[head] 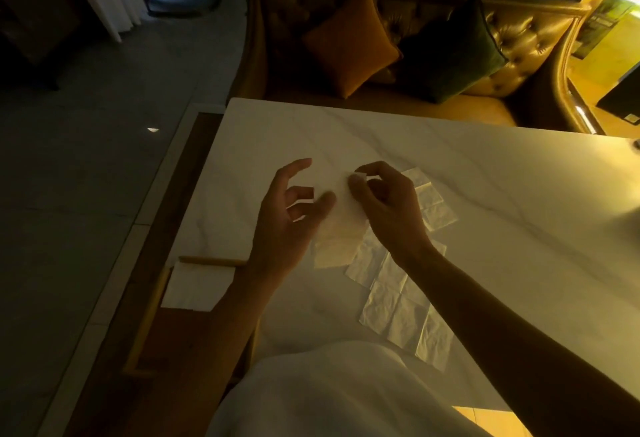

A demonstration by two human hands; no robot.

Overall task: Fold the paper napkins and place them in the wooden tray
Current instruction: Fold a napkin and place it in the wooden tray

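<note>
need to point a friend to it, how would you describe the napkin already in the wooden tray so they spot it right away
Start at the white marble table and go to its left edge, where the wooden tray sits lower beside it. The napkin lies at the tray's far end, partly covered by the left forearm. Unlike the napkins spread on the table by the hands, it lies alone inside the tray's rim.

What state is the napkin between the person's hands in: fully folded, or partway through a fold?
Partway through a fold. The right hand pinches a lifted corner of the napkin, and the left hand hovers open beside it.
</note>
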